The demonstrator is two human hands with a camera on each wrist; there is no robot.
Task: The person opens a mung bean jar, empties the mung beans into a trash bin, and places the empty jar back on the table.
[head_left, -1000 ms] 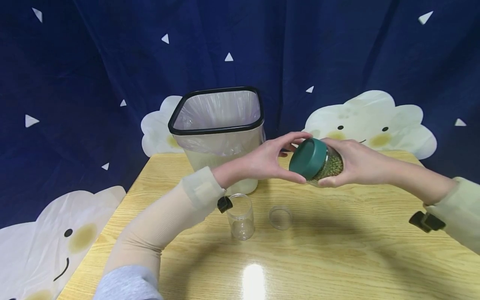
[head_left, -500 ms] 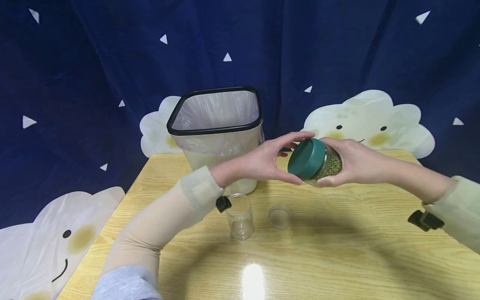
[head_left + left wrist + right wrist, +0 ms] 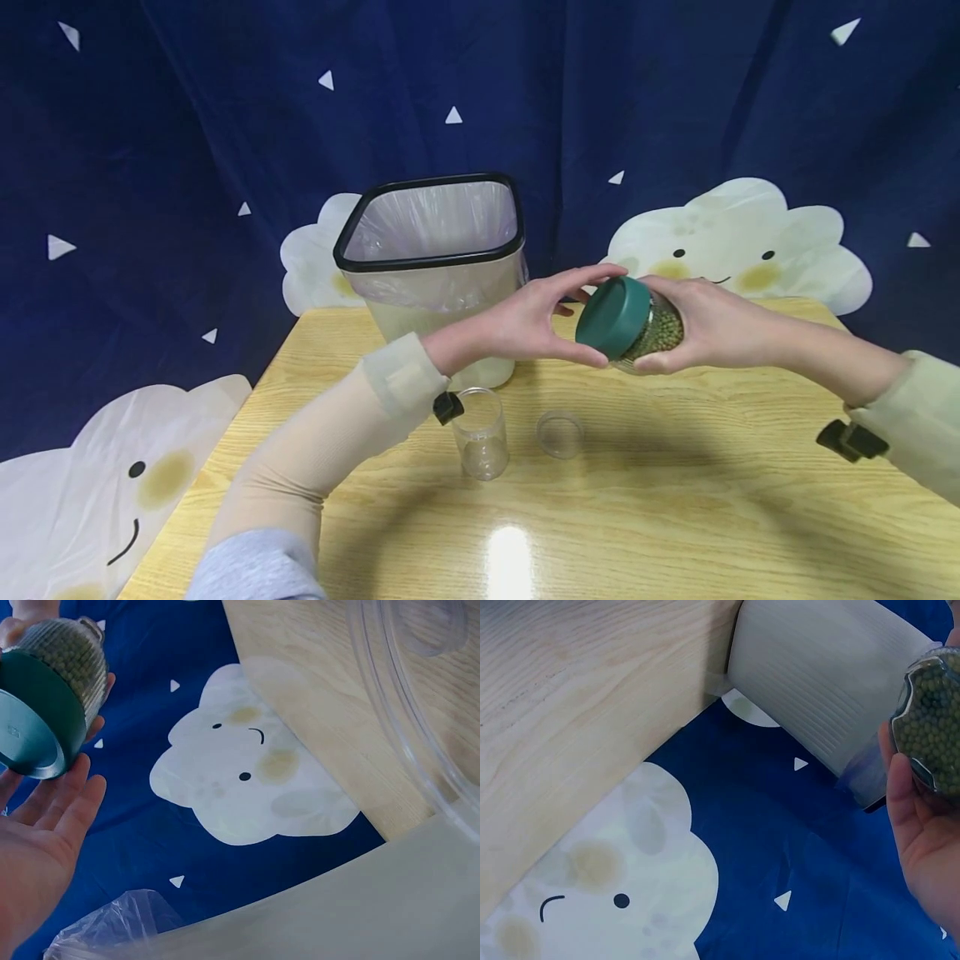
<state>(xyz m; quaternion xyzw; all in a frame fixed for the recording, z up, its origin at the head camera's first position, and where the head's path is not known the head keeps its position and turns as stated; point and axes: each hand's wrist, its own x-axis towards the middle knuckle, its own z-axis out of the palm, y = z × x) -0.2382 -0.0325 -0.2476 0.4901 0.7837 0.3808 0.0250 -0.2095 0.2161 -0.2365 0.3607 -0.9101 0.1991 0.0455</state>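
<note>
In the head view, a ribbed clear jar (image 3: pixel 660 327) of green beans, likely mung beans, is held tilted above the table, its dark green lid (image 3: pixel 613 318) facing left. My right hand (image 3: pixel 723 323) grips the jar body, thumb below. Around the lid's rim are the thumb and fingers of my left hand (image 3: pixel 528 321); the lid is still on the jar. The left wrist view shows my left fingers (image 3: pixel 64 795) touching the lid's edge. In the right wrist view, beans (image 3: pixel 934 720) press against the jar's base. Part of the jar is hidden behind the right hand.
A bin (image 3: pixel 442 308) with a black rim and a plastic liner stands at the back of the wooden table (image 3: pixel 675 517). Before it is a clear cylindrical container (image 3: pixel 482 442), with a clear round lid (image 3: pixel 560 436) lying to its right. A blue curtain (image 3: pixel 450 67) hangs behind.
My left thumb and fingers have shifted slightly along the lid's rim. The jar, my right hand and the things on the table stay practically where they were.
</note>
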